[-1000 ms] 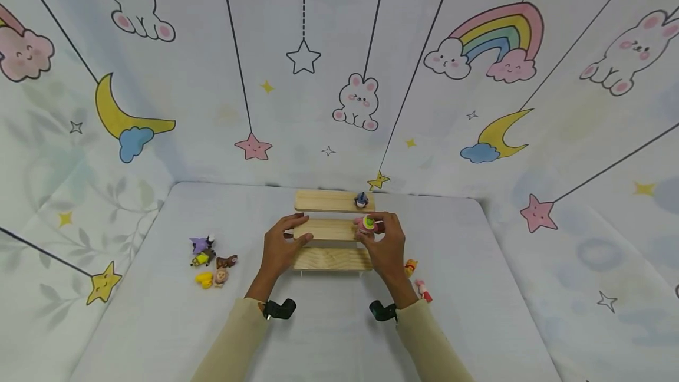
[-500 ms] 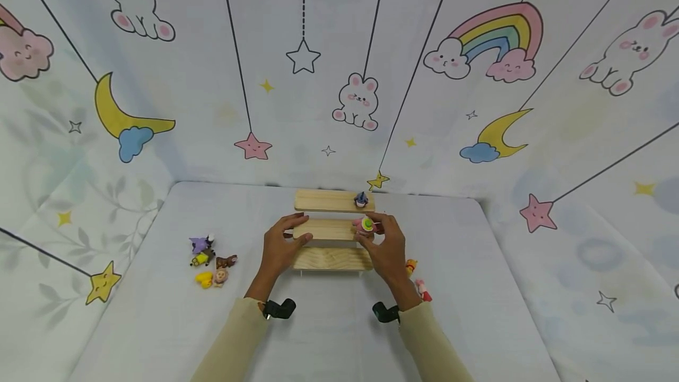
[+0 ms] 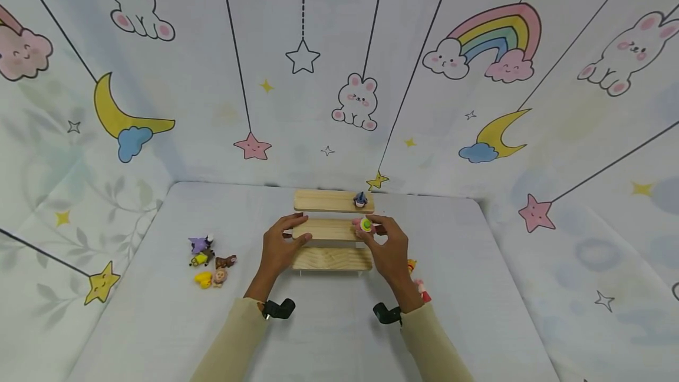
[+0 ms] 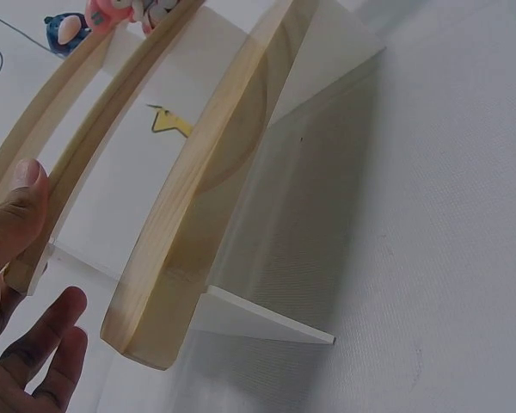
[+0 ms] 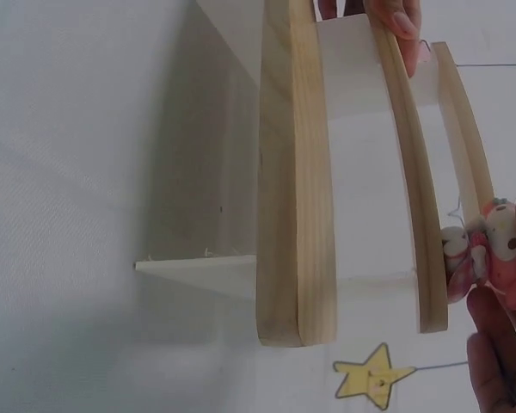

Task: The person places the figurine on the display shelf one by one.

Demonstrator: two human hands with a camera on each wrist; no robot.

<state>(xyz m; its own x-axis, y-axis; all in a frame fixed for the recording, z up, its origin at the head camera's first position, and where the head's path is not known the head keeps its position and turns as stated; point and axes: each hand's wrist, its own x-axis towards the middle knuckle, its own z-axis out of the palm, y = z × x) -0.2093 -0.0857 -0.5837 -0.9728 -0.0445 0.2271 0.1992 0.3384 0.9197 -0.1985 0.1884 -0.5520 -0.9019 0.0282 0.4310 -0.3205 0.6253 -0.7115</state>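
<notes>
Figurine in pink [image 3: 364,226], yellow-green on top, is pinched btwn thumb & fingers of R hand [image 3: 389,249], at R end of the middle board [image 3: 325,230]; can't tell if its base touches the wood. L hand [image 3: 278,246] grips that board's L end, thumb on top, w/ its lower fingers loose beside the L end of the bottom board [image 3: 331,259]. Top board [image 3: 323,200] is beyond both hands, w/ blue figurine [image 3: 361,200] on its R end, just past R hand's fingertips. White support [image 4: 258,318] under bottom board shows near L hand in the L wrist view. Well to the L of L hand, a cluster on the white surface [image 3: 329,346]: purple figurine [image 3: 199,244], yellow-and-dark figurine [image 3: 200,258] & brown figurine [image 3: 226,262], then yellow figurine [image 3: 203,279] & tan figurine [image 3: 220,277] nearer forearm level. Just R of R hand: orange figurine [image 3: 411,265], partly hidden by it, &, closer to the sleeve, pink-and-red figurine [image 3: 422,290], also partly covered. Black wrist cam [image 3: 279,309] below L hand, a 2nd below R hand. Backdrop [image 3: 196,10] w/ rabbits, stars, moons etc. rises beyond both.
</notes>
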